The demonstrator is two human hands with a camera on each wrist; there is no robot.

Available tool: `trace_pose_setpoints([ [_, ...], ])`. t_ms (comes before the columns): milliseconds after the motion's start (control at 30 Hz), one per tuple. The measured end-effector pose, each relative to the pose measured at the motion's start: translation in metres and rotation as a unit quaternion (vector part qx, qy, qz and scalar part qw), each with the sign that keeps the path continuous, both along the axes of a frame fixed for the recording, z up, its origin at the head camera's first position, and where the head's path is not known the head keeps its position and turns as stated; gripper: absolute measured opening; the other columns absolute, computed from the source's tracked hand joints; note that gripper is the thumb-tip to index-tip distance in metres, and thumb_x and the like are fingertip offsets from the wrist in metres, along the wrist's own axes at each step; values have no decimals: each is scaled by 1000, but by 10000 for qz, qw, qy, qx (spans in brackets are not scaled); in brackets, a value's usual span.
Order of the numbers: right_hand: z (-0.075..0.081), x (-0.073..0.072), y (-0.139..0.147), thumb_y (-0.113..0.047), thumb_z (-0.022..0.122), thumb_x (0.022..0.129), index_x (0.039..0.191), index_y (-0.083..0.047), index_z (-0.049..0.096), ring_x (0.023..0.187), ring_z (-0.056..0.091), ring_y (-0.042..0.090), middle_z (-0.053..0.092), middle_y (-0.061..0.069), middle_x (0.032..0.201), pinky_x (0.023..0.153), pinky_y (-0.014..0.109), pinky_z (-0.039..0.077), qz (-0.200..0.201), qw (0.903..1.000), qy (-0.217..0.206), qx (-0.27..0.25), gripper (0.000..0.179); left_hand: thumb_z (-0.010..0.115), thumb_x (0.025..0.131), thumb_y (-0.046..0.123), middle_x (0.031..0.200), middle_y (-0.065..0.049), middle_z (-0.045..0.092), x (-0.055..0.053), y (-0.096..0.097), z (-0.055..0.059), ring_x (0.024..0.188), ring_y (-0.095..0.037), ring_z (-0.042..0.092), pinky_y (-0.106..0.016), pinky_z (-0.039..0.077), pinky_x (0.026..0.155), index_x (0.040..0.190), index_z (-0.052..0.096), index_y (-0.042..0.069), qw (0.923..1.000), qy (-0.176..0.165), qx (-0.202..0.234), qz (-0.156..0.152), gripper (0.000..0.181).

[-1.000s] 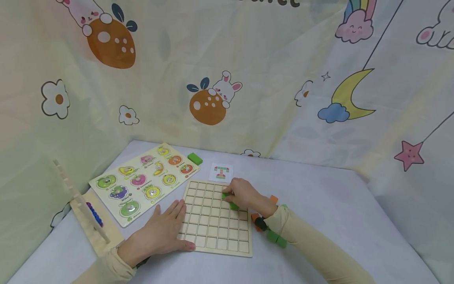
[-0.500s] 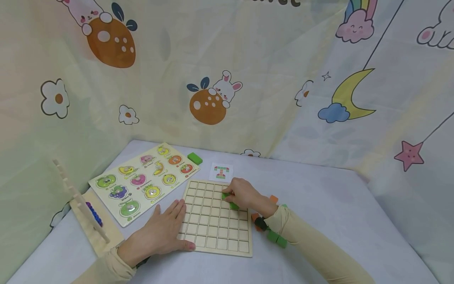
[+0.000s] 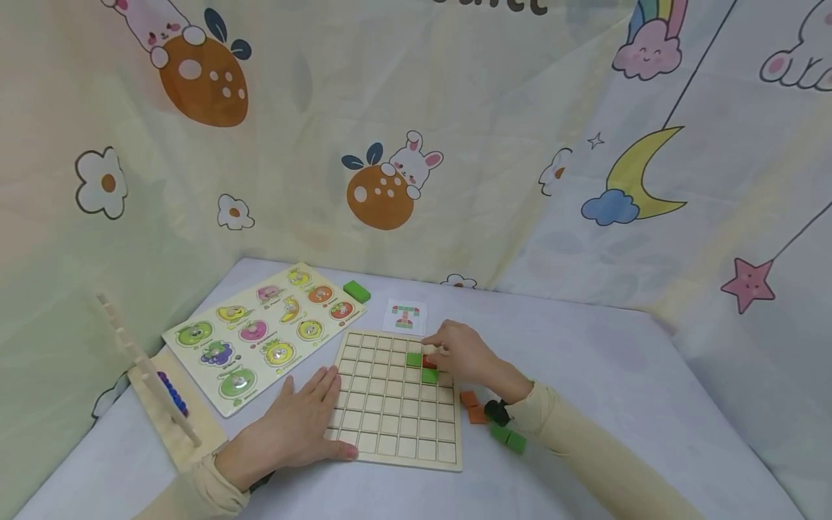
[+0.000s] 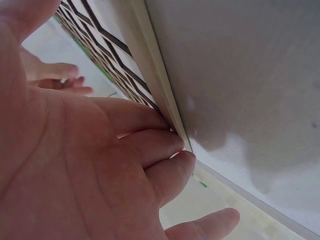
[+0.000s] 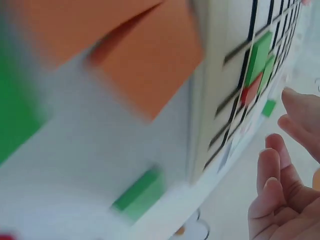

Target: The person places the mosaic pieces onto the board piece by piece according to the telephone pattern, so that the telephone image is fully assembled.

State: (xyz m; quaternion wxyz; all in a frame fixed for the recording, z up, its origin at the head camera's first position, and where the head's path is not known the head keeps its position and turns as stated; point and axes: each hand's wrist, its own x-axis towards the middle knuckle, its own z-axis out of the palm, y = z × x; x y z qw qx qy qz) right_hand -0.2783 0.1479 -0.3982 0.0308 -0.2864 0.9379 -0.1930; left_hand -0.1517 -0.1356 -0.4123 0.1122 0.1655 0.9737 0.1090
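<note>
1. From my seat I count three pieces on the wooden grid board [image 3: 383, 419]: a green block [image 3: 414, 359], a red block [image 3: 429, 362] just beside it, and a second green block [image 3: 430, 376] nearer the person. All three sit toward the board's far right corner.
2. The right hand [image 3: 466, 354] is over that corner by the red block, released, I judge: the right wrist view shows its fingers loosely bent around nothing. I cannot tell whether the red block lies flat in its square.
3. The left hand [image 3: 295, 426] grasps nothing either; it lies spread, fingers along the board's left edge, thumb at the near left corner, apparently steadying it.
4. What remains: most squares are bare, so I call this early work. Just off the board's right edge lie orange blocks [image 3: 477, 414], with loose green blocks [image 3: 516, 442] beside them. My right wrist view adds another green piece [image 5: 142, 195], blurred. The right wrist hides some desk [image 3: 617, 361], so I give no full count.
5. Beyond the board's far edge lies a card [image 3: 406, 318] printed with a red-and-green figure, too small for me to check squares against.
6. Toward the desk's far left corner, a fruit puzzle [image 3: 260, 310] and a lone green block [image 3: 357, 291] beside it look uninvolved.
</note>
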Motion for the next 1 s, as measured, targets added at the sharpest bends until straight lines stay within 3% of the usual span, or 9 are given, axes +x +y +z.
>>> trace_pose_setpoints([
  [267,1,5,52,-15,76,92,121,-8,77,90,64,20,69,9,102,69,29,51,-694,9975,-110,80,30,69,76,78,167,-26,25,0,0,0,157,-42,24,-80,18,115,155,32,-10,10000,-33,-34,19,124],
  [467,2,11,72,-14,79,89,122,-7,76,80,57,15,70,10,106,67,27,48,-1121,9931,-302,130,34,70,77,76,168,-25,25,0,0,-1,157,-42,24,-79,17,115,155,32,-10,10000,-7,-34,32,123],
  [767,-9,17,82,-12,82,87,123,-7,75,67,48,13,67,5,95,55,23,40,-1077,9929,-485,111,37,70,76,77,167,-26,26,-1,0,-2,157,-43,24,-80,18,114,155,33,-10,10000,16,-7,2,123],
  [1000,-13,15,82,-9,82,86,121,-5,76,68,48,12,70,7,101,57,22,40,-800,9962,-333,57,36,69,76,78,167,-26,26,-1,1,-2,157,-43,25,-80,18,114,155,33,-10,10000,24,-61,-15,123],
])
